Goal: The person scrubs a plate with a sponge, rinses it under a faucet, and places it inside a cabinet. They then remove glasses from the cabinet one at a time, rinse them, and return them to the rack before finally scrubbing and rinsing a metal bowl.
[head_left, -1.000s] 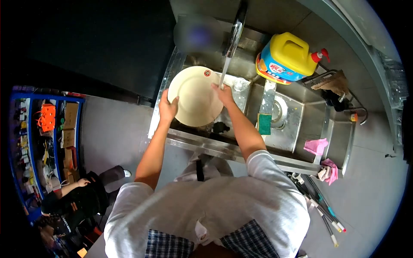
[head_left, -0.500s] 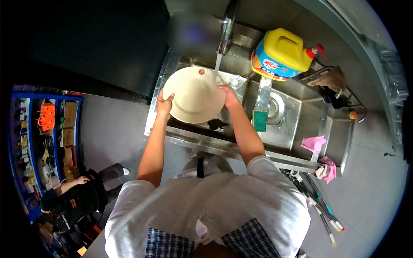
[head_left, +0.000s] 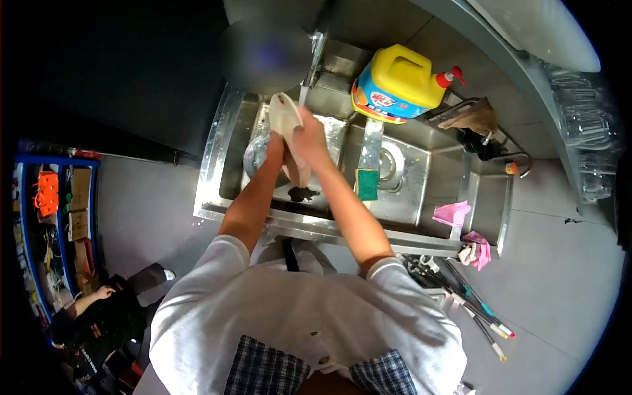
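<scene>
A cream plate (head_left: 284, 117) with a small red mark near its rim is tipped steeply, almost edge-on, over the left sink basin (head_left: 227, 155). My left hand (head_left: 275, 150) grips it from the left, its fingers partly hidden. On the plate's right side my right hand (head_left: 311, 139), somewhat blurred, is closed against it. Water runs from the tap (head_left: 318, 49) just beyond the plate and right hand. Below the plate, a dark wet scrap (head_left: 303, 194) lies in the basin. A green and yellow sponge (head_left: 367, 184) rests on the divider to the right.
A yellow detergent jug (head_left: 398, 82) with a red pump stands behind the divider. Pink cloths (head_left: 451, 213) hang at the right basin. Several poles (head_left: 477, 309) lie on the floor. At left, another person (head_left: 108, 316) is near blue shelves (head_left: 62, 210).
Both hands have turned the plate from lying nearly face-up to a steep tilt. My right hand has come inward, closer to the left. The camera view has shifted slightly.
</scene>
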Demonstrator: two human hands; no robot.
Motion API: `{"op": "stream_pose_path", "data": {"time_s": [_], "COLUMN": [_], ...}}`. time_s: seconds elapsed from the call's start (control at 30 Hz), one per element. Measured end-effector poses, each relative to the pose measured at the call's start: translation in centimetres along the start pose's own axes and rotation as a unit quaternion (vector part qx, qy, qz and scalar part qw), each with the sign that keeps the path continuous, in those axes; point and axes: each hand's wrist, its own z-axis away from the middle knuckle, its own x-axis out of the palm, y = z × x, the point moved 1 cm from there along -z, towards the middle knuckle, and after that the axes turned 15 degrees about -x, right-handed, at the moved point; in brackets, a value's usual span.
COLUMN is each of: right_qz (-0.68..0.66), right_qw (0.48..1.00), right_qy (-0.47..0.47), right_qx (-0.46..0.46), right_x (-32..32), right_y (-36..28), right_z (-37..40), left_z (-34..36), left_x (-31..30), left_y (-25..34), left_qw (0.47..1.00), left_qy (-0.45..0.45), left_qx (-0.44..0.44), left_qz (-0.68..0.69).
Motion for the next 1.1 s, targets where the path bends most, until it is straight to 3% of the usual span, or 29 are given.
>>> {"op": "stream_pose_path", "data": {"time_s": [0.13, 0.27, 0.5, 0.73, 0.9, 0.97, 1.0, 1.07, 1.1], "right_qz": [0.057, 0.069, 0.183, 0.130, 0.151, 0.174, 0.175, 0.180, 0.164], "right_qw": [0.995, 0.997, 0.981, 0.987, 0.985, 0.981, 0.981, 0.981, 0.984], "right_qy": [0.014, -0.019, 0.003, 0.037, 0.028, 0.002, 0.002, 0.004, 0.002], "right_qx": [-0.082, -0.031, -0.062, -0.081, -0.080, -0.086, -0.079, -0.070, -0.074], "right_x": [0.6, -0.1, -0.9, -2.8, -2.0, -1.3, -0.9, -0.5, -0.4], "right_y": [-0.9, 0.2, 2.5, 3.6, 5.0, 5.4, 5.5, 5.8, 6.3], "right_z": [2.2, 5.5, 6.5, 5.6, 6.8, 7.1, 7.3, 7.2, 7.4], "left_z": [3.3, 4.4, 6.6, 10.9, 25.1, 26.3, 25.9, 23.3, 21.3], "left_x": [5.5, 7.7, 8.8, 8.0, 9.0, 10.1, 10.4, 9.4, 8.3], "left_y": [0.1, -0.3, 0.9, 6.5, 13.9, 14.7, 14.3, 14.8, 14.5], "left_qw": [0.986, 0.964, 0.932, 0.903, 0.947, 0.965, 0.988, 0.994, 0.992], "left_qy": [-0.132, -0.220, -0.317, -0.396, -0.278, -0.217, -0.147, -0.079, -0.099], "left_qx": [-0.070, -0.112, -0.156, -0.166, -0.147, -0.132, -0.047, -0.073, -0.078], "left_qz": [0.078, 0.096, 0.078, 0.031, 0.061, 0.067, 0.031, -0.008, 0.018]}}
